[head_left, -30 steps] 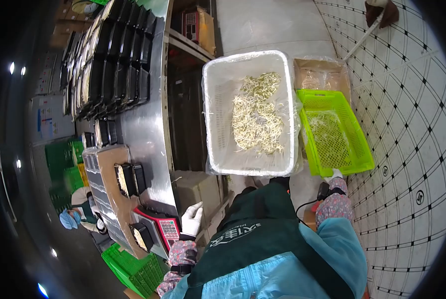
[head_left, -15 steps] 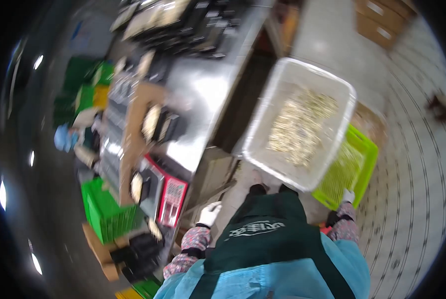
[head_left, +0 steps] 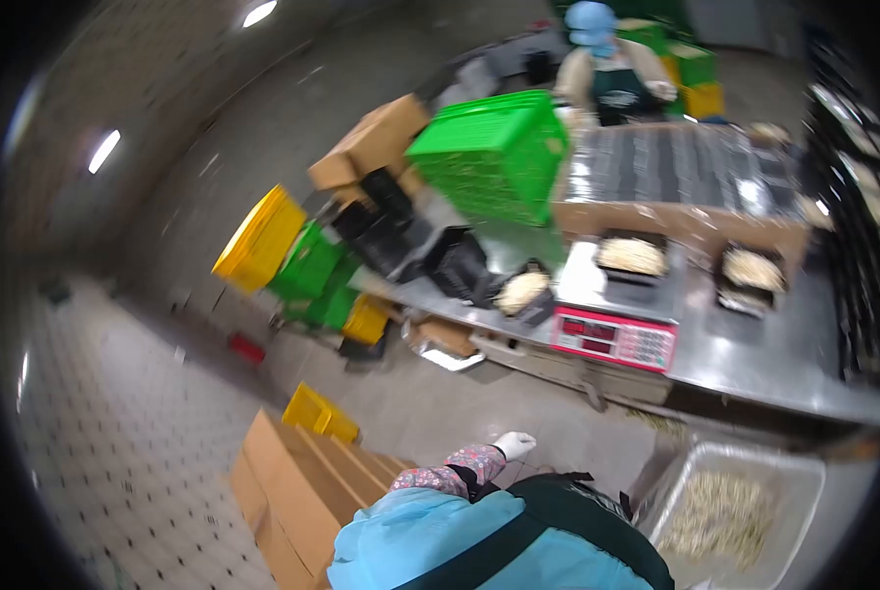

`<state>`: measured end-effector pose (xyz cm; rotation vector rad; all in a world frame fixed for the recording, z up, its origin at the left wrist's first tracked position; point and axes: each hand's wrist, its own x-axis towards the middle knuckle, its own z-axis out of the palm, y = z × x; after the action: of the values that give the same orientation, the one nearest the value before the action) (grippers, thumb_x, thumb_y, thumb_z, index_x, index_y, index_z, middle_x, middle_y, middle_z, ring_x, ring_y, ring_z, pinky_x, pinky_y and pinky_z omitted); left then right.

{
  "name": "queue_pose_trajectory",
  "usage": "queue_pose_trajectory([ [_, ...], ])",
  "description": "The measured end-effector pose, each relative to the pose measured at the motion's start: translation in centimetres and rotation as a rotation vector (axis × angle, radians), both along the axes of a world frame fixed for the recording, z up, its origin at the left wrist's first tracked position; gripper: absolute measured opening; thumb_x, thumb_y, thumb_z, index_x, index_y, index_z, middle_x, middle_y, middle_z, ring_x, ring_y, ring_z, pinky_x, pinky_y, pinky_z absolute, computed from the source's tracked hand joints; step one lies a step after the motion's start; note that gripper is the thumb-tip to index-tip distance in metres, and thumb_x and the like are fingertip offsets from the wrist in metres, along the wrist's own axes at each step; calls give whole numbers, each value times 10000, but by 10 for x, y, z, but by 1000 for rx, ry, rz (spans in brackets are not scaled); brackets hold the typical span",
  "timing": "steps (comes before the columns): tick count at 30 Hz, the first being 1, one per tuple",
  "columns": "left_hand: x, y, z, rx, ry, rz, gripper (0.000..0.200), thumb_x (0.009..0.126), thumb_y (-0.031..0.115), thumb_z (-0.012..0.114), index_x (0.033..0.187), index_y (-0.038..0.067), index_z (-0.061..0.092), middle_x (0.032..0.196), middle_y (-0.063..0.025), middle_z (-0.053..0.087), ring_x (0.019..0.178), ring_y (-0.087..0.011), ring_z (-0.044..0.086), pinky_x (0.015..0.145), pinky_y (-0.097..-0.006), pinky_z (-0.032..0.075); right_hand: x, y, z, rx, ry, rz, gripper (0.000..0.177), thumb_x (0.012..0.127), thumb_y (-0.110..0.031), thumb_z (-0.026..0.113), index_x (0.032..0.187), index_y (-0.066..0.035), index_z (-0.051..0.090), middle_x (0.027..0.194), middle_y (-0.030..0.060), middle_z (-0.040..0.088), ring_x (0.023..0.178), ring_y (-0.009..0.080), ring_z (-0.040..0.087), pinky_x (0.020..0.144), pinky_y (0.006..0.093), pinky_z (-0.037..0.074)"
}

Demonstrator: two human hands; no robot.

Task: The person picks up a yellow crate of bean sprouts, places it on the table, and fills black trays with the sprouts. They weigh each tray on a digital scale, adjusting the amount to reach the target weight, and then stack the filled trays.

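My left hand (head_left: 515,444), in a white glove, hangs in front of my body above the floor, holding nothing, its fingers loosely apart. My right hand is out of view. At the lower right stands a white plastic tub (head_left: 807,506) with a heap of pale, thin sprout-like strands (head_left: 720,516) inside. Ahead, on a metal table (head_left: 725,359), a weighing scale (head_left: 614,339) with a red front bears a black tray (head_left: 629,277) of the same kind of pale strands. Another filled black tray (head_left: 752,279) is right of it, and one more (head_left: 525,294) left.
A green crate (head_left: 494,147) and empty black trays (head_left: 456,264) are on the table's left part. Stacked black trays (head_left: 853,226) line the right. A co-worker (head_left: 617,74) stands across the table. Cardboard boxes (head_left: 297,501) and a yellow crate (head_left: 320,415) stand at my left.
My view has swung left toward the table and scale. The white tub has shifted to the lower right. My right hand, earlier at the lime-green basket, has left view along with that basket.
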<state>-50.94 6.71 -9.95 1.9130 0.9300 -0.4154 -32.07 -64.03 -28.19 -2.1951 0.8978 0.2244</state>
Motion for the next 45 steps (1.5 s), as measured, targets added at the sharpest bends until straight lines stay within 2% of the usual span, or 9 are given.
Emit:
queue_pose_trajectory([
  [14,-327,88,-66,7,192,785,394,875,381,625,1123,87,710,1092,-143,706,1042,-278,661,948,-361,486,29,625,55,346,299,1443,323,940,-254,554,1135,-6,622,1045,161,679,895,270,654,814,365,503],
  [22,-395,101,-76,152,-80,1363,401,892,335,635,1163,41,671,1115,-151,695,1046,-266,658,936,-351,493,-3,756,15,70,596,1873,280,931,-241,550,1066,-13,644,961,148,698,814,268,670,741,374,522],
  [26,-412,90,-89,281,-86,1553,377,897,324,634,1137,36,676,1106,-159,690,1057,-291,647,930,-368,495,52,801,-74,-155,307,2608,263,926,-234,549,1031,-17,655,918,141,707,774,267,678,705,378,531],
  [27,-415,83,-97,345,-105,1554,377,902,324,635,1139,34,676,1122,-163,685,1073,-289,640,944,-365,487,42,828,-78,-22,437,2467,234,920,-223,545,979,-29,662,855,125,709,712,263,680,647,386,536],
  [28,-425,81,-103,417,-134,1527,376,906,324,636,1140,32,677,1139,-166,679,1088,-288,634,958,-363,479,27,852,-86,150,955,1709,200,904,-232,559,890,-63,664,782,90,685,628,261,676,540,378,533],
  [29,-434,77,-115,434,-130,1532,391,904,337,645,1144,30,676,1169,-161,671,1117,-283,622,982,-354,462,0,889,-50,87,937,1668,201,903,-225,568,890,-53,670,791,96,688,625,257,674,535,378,538],
  [32,-457,75,-135,179,-124,1746,333,900,322,631,1075,49,712,1109,-146,697,1067,-278,650,945,-359,486,-65,977,5,19,881,1853,204,899,-207,596,893,-24,686,818,114,696,616,244,669,521,375,554],
  [35,-472,95,-144,243,159,1461,297,888,312,634,1057,85,722,1073,-152,700,979,-285,681,850,-366,525,-121,1065,34,-90,685,2154,283,827,-320,680,870,-54,768,831,83,734,816,158,692,755,290,534],
  [45,-536,288,-129,-207,-18,1727,298,916,288,640,1080,48,707,971,-93,719,881,-187,679,785,-326,530,-272,1306,30,-176,879,2360,311,869,-363,705,1039,-104,723,838,69,718,625,160,667,547,275,535],
])
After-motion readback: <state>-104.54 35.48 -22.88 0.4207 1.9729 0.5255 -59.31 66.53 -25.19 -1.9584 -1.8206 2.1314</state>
